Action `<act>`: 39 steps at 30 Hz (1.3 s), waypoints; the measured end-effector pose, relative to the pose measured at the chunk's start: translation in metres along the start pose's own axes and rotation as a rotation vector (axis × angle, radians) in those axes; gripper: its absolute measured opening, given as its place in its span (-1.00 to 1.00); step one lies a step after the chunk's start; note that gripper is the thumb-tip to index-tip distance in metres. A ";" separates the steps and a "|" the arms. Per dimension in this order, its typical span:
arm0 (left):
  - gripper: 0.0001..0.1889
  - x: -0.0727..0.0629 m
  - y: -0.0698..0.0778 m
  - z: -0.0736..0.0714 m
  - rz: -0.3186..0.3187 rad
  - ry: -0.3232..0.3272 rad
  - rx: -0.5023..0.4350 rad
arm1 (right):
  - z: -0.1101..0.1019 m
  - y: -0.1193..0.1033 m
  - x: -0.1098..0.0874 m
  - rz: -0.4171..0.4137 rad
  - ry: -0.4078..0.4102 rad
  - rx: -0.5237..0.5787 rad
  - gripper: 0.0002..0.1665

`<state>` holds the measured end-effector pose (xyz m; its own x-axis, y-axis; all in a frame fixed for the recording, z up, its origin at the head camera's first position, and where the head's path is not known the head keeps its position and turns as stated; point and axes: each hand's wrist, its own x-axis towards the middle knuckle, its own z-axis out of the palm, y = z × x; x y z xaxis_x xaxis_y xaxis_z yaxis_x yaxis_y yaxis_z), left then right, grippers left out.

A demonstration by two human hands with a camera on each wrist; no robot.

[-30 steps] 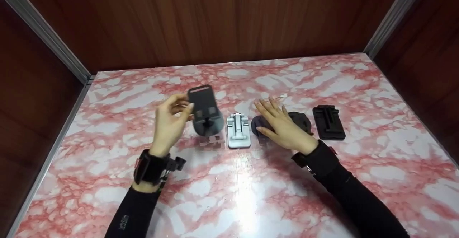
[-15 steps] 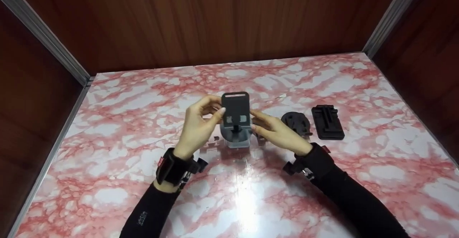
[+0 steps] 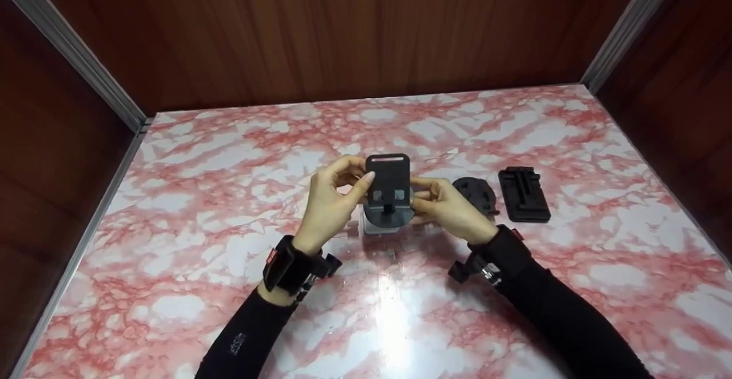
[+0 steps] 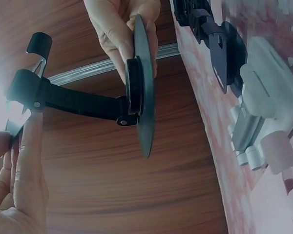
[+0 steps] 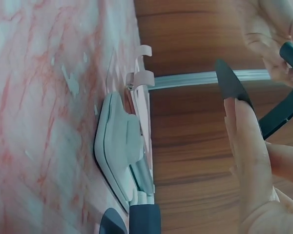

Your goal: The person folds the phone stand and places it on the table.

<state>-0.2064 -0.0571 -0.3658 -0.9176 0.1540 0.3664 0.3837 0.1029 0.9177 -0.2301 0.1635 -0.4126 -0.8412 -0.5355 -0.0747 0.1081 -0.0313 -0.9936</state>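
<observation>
A dark phone stand (image 3: 390, 180) is held off the table, its slotted plate facing up and its round base below. My left hand (image 3: 337, 199) pinches the plate's left edge between thumb and fingers; the left wrist view shows the hinged arm (image 4: 83, 102) joining plate and disc base (image 4: 145, 92). My right hand (image 3: 449, 207) grips that base from the right, with fingertips on the disc's edge (image 5: 232, 83) in the right wrist view. Beneath lies a white folded phone stand (image 3: 380, 229), mostly covered in the head view but plain in the left wrist view (image 4: 271, 87).
Right of my hands lie a black round-based stand (image 3: 474, 195) and a black rectangular folded stand (image 3: 524, 195). A dark purplish stand (image 4: 224, 58) and a pale pink one (image 4: 279, 151) flank the white one. Wooden panels (image 3: 366, 36) enclose the marbled table (image 3: 229, 139).
My left hand has carried the phone stand rightward over the white one. My right hand has left the stands on the table and taken hold of the held stand's base.
</observation>
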 end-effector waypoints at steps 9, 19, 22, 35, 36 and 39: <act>-0.76 0.001 -0.007 0.007 -0.022 -0.020 0.027 | 0.000 0.000 0.001 -0.035 0.075 -0.033 -0.45; -0.73 0.001 0.002 0.011 -0.078 -0.065 -0.052 | -0.003 0.000 0.002 -0.069 0.101 -0.024 -0.47; -0.73 -0.001 0.014 0.010 -0.100 -0.092 -0.073 | -0.003 0.001 0.002 -0.069 0.096 -0.022 -0.45; -0.68 0.005 0.005 0.005 -0.127 -0.180 -0.028 | -0.003 -0.002 0.000 -0.089 0.077 -0.026 -0.40; -0.68 0.006 0.002 0.004 -0.134 -0.186 -0.034 | -0.003 -0.002 0.000 -0.092 0.078 -0.030 -0.41; -0.68 0.007 0.003 0.003 -0.158 -0.206 -0.040 | -0.002 -0.003 -0.001 -0.097 0.071 -0.046 -0.44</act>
<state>-0.2115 -0.0531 -0.3603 -0.9239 0.3361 0.1830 0.2292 0.1031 0.9679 -0.2308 0.1659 -0.4101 -0.8822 -0.4705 0.0179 0.0011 -0.0400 -0.9992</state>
